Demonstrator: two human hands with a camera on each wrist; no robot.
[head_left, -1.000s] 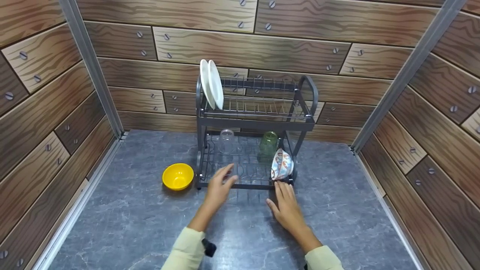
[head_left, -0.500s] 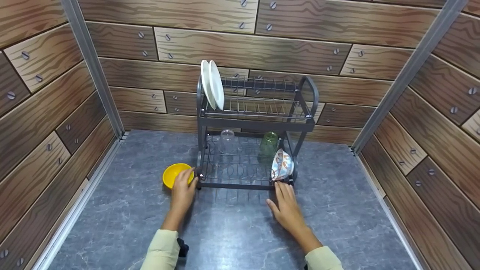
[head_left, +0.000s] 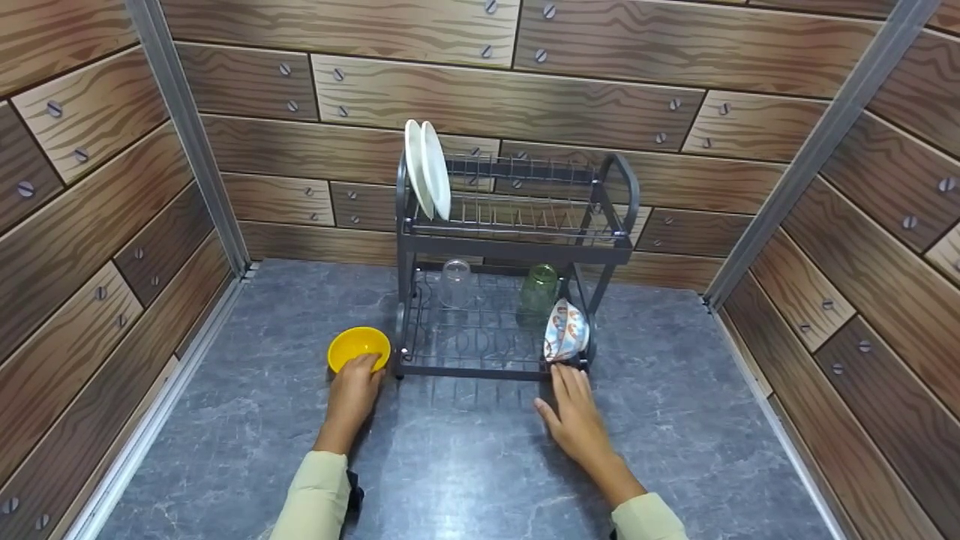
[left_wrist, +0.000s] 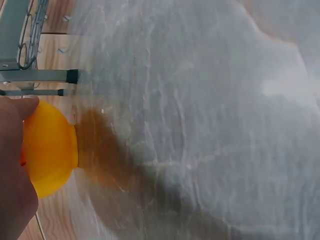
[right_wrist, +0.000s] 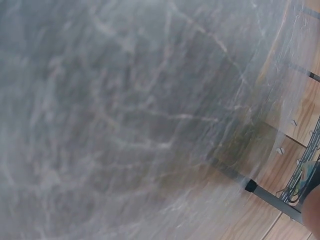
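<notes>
A yellow bowl (head_left: 347, 346) stands left of the dark dish rack (head_left: 472, 371). My left hand (head_left: 352, 394) pinches its near right rim, fingers over the inside. In the left wrist view the bowl (left_wrist: 52, 150) shows from the side, partly covered by the hand (left_wrist: 12, 170). My right hand (head_left: 576, 420) lies with fairly straight fingers at the rack's front right corner. Its fingertips are right below a patterned bowl (head_left: 566, 331) that stands on edge in the lower tier. Only a bit of the right hand (right_wrist: 312, 212) enters the right wrist view.
Two white plates (head_left: 435, 172) stand upright at the left of the rack's top tier. On the lower tier are a clear glass (head_left: 455, 283) and a green glass (head_left: 538, 291), both upside down. Wood-patterned walls (head_left: 495, 97) enclose the grey marbled surface (head_left: 465, 465).
My left hand has moved left from the rack's front to the yellow bowl and taken its rim. The right hand has stayed at the rack's corner.
</notes>
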